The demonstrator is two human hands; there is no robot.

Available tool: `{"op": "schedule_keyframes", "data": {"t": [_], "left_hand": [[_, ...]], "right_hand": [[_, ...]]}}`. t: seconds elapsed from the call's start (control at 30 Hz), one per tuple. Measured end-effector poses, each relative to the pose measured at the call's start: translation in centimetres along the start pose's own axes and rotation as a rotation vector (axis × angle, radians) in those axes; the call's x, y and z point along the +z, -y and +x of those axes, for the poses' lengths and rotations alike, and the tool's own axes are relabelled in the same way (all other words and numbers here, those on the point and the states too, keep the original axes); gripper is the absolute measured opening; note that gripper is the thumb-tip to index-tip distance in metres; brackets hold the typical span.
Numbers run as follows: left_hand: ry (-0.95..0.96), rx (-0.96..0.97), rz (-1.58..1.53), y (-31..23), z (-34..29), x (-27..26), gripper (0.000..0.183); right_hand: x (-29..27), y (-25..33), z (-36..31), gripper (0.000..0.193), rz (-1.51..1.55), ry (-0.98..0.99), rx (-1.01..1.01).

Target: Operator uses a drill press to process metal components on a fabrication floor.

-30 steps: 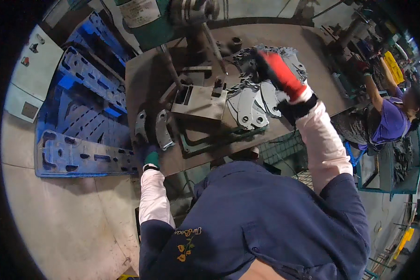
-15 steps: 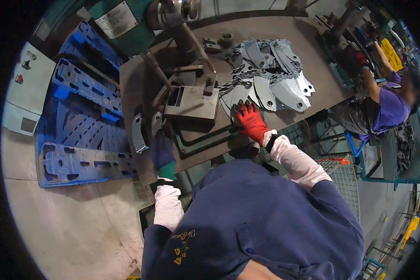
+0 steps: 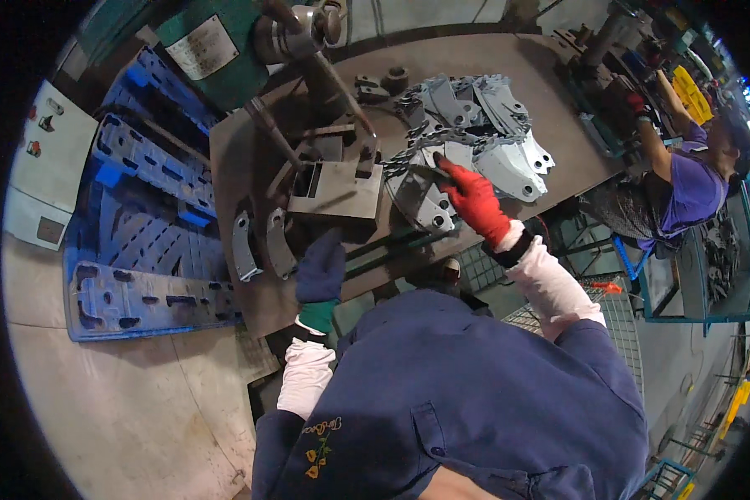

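Note:
My right hand (image 3: 477,202), in a red glove, is over the near edge of a pile of curved grey metal plates (image 3: 508,167). Its thumb and fingers close around a dark, narrow piece that looks like one metal plate (image 3: 425,172) seen nearly edge-on. Below its fingertips lie more plates with round holes. My left hand (image 3: 320,271), in a dark blue glove with a green cuff, hovers by the table's near edge, fingers together and nothing visible in them. Beside it two single curved plates (image 3: 243,247) lie apart. A steel block fixture (image 3: 342,190) stands between my hands.
A press column (image 3: 321,83) with bar handles rises behind the fixture. Blue plastic pallets (image 3: 154,287) stand left of the table (image 3: 558,108). On the right, a person in a purple shirt (image 3: 696,187) works at another machine. A wire basket (image 3: 617,325) stands low beside me.
My left hand has drawn back from the plate at the left, leaving two lying there. My right hand has risen off the pile's edge and turned, shifting slightly right.

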State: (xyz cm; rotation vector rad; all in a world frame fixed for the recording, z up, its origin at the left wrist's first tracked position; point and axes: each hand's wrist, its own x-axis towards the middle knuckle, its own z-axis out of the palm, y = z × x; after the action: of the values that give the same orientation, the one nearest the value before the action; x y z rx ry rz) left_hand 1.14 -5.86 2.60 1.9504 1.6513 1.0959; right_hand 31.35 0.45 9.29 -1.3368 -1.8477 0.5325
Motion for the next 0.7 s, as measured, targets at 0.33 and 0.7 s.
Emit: {"op": "schedule_keyframes", "data": {"t": [0.33, 0.7], "left_hand": [[0.226, 0.654, -0.159, -2.4, 2.4, -1.0, 0.038], [0.243, -0.885, -1.342, -2.1, 0.3, -2.0, 0.03]], "right_hand": [[-1.2, 6.1, 1.3, 0.032, 0.725, 0.283, 0.33], [3.1, 2.6, 6.5, 0.038, 0.235, 0.462, 0.093]]}}
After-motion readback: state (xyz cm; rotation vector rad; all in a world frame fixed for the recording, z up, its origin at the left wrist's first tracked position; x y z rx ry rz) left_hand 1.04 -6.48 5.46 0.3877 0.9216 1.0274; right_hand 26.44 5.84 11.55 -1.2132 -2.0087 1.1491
